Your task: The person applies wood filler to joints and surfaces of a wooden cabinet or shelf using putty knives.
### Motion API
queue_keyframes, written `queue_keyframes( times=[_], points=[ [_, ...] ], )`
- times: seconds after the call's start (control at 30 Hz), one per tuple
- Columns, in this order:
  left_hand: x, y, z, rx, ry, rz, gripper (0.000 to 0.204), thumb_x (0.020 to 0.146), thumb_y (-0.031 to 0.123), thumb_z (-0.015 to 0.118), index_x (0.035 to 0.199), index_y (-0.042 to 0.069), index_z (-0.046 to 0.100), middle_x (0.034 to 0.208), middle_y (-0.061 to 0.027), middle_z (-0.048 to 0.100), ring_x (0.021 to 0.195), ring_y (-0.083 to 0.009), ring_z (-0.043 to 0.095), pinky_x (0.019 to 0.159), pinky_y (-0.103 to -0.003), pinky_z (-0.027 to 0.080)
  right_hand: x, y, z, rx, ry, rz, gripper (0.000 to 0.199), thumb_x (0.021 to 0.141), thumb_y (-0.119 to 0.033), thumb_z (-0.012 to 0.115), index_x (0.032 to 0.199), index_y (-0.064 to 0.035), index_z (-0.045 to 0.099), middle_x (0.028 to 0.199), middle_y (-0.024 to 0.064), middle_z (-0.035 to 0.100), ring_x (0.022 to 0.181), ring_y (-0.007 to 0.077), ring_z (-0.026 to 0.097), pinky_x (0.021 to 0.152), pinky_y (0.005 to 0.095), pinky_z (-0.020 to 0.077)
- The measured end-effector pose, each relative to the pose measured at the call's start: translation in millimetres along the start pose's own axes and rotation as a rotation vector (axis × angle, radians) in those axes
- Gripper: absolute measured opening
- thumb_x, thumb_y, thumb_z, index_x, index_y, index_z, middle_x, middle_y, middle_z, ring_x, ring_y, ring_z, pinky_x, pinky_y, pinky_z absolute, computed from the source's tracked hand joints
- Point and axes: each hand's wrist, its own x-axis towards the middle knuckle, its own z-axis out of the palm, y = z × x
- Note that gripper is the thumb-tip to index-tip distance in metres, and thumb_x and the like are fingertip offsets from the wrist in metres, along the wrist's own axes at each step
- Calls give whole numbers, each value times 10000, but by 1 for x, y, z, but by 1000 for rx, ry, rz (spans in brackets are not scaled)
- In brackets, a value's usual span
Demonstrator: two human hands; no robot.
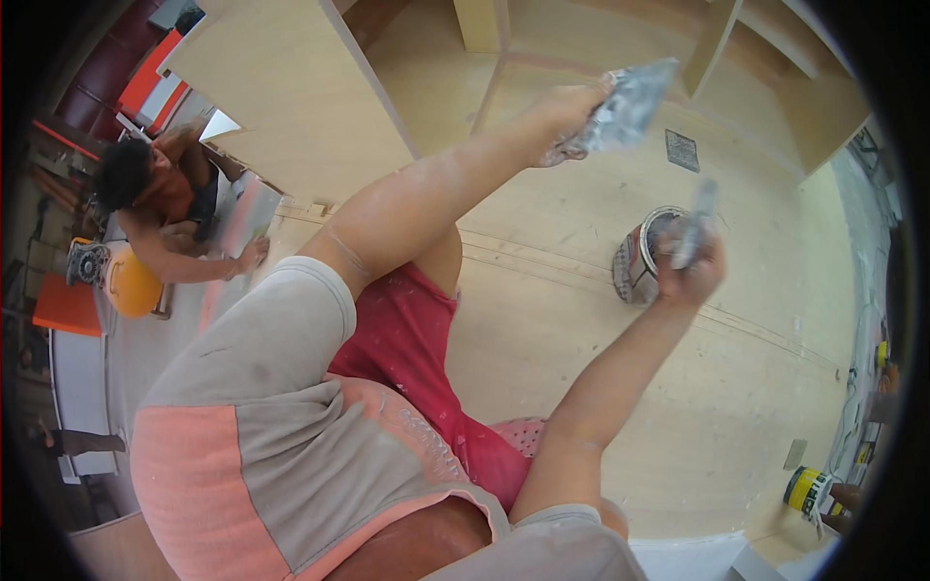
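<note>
My left hand, stretched far out over a pale plywood panel, grips a broad flat plate smeared with grey-white putty. Its edges are blurred by motion, and the fingers are partly coated. Further right, my right hand is closed round a putty knife, its blade pointing up and also blurred. Right beside that hand stands an open can with a stained rim and putty streaks down its side. The hand covers part of the can's mouth, so its contents are mostly hidden.
A dark rectangular pad lies beyond the can. Wooden uprights and a tall panel rise at the back. A co-worker crouches at left near a yellow tank. A yellow-black can stands lower right.
</note>
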Motion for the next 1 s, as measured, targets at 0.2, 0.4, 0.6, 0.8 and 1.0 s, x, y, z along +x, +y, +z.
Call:
queue_keyframes(
  times=[0.2, 0.4, 0.6, 0.8, 1.0],
  points=[
    [-10, 0, 33, 5, 213, -23, 592, 758, 628, 468, 891, 60, 569, 553, -8, 506, 405, -85, 425, 374, -227, 335, -4, 59, 77, -63, -133, 125, 315, 716, -60, 490, 999, 75, 512, 860, 124, 584, 692, 181, 579, 650, 263, 477],
    [-14, -20, 28, 168, -341, -321, 604, 748, 561, 556, 968, 0, 549, 605, -42, 541, 497, -90, 486, 427, -225, 396, -5, 20, 62, 273, -293, 29, 350, 771, -161, 465, 1042, 61, 486, 925, 153, 579, 860, 227, 557, 751, 353, 457],
    [-18, -15, 28, 6, -181, -27, 389, 745, 155, 654, 1051, 6, 465, 908, -70, 572, 765, -135, 590, 662, -302, 505, 2, -11, 52, 25, 284, -386, 254, 835, -70, 482, 1053, 58, 457, 956, 136, 555, 844, 244, 574, 665, 351, 496],
    [-12, -8, 20, -173, -181, 57, 309, 783, 97, 589, 1050, 20, 454, 917, -80, 577, 800, -153, 597, 668, -313, 523, -2, 3, 56, -445, 573, -623, 311, 829, 2, 477, 1114, 47, 359, 1006, 155, 511, 876, 237, 564, 588, 320, 559],
    [-13, -19, 36, -41, 69, 275, 324, 774, 66, 595, 1059, 22, 448, 917, -74, 578, 796, -135, 585, 668, -298, 512, 1, 41, 68, -816, 397, -966, 471, 737, 0, 642, 1120, 45, 371, 1060, 134, 491, 956, 182, 498, 824, 276, 423]
  ],
)
